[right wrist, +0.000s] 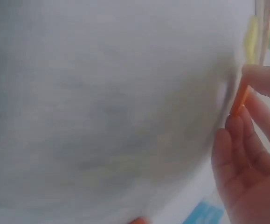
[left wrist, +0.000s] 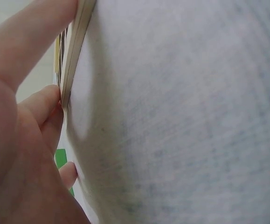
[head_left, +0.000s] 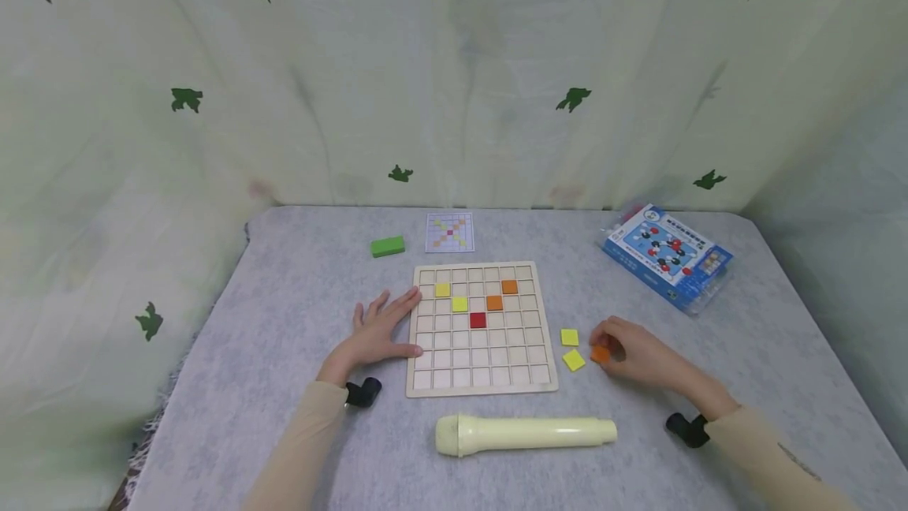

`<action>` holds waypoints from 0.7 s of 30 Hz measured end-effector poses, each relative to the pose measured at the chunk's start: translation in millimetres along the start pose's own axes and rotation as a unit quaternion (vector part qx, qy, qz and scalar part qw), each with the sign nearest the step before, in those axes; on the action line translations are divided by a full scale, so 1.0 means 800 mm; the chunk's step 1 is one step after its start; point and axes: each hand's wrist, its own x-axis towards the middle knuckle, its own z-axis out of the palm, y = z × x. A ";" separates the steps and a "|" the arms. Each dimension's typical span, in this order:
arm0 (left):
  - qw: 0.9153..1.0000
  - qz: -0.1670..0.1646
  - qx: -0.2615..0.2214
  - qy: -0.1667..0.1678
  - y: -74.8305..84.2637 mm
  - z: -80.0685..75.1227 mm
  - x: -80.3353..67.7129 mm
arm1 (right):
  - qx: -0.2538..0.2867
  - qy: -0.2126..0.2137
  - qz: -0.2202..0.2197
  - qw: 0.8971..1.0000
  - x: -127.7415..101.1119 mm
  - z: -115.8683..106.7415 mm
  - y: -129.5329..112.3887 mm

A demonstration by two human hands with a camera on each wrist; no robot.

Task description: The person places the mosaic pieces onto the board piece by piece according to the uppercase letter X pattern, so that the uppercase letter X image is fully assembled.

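A wooden grid board (head_left: 481,391) lies mid-table with yellow tiles (head_left: 443,290), orange tiles (head_left: 509,287) and a red tile (head_left: 478,320) set in its squares in a partial V. My left hand (head_left: 376,336) rests at the board's left edge, fingers spread, with thumb and fingertips right at the rim. To the right of the board, my right hand (head_left: 634,352) pinches an orange square tile (right wrist: 239,95) between thumb and fingers, close over the cloth. Two loose yellow tiles (head_left: 570,337) lie between the board and my right hand.
Behind the board are a pattern card (head_left: 450,233) and a green block (head_left: 388,247). A boxed molecule-model set (head_left: 667,255) in clear plastic sits at the back right. A cream microphone-shaped object (head_left: 525,434) lies along the front. Patterned curtains (head_left: 454,101) hang around the table.
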 end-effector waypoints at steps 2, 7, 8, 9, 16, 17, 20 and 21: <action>1.000 0.000 0.000 0.000 0.000 0.000 0.000 | 0.007 0.005 -0.009 1.000 0.010 -0.002 -0.006; 1.000 0.002 0.002 0.002 0.000 0.000 0.000 | 0.027 -0.002 -0.053 0.998 0.046 -0.008 -0.037; 1.000 0.002 0.003 0.003 -0.001 0.000 0.000 | 0.030 -0.006 -0.064 0.997 0.054 -0.009 -0.047; 1.000 0.003 0.004 0.003 -0.001 0.000 0.000 | 0.032 -0.010 -0.076 0.997 0.063 -0.009 -0.056; 1.000 0.000 0.007 0.001 -0.002 0.001 0.001 | 0.038 -0.043 -0.163 0.985 0.123 0.011 -0.108; 1.000 -0.002 0.006 -0.001 -0.002 0.001 0.001 | 0.042 -0.050 -0.169 0.983 0.130 0.015 -0.115; 1.000 -0.002 0.006 0.000 -0.003 0.001 0.001 | 0.047 -0.073 -0.174 0.981 0.147 0.028 -0.132; 1.000 -0.004 0.008 -0.002 -0.003 0.001 0.002 | 0.047 -0.079 -0.176 0.980 0.152 0.033 -0.137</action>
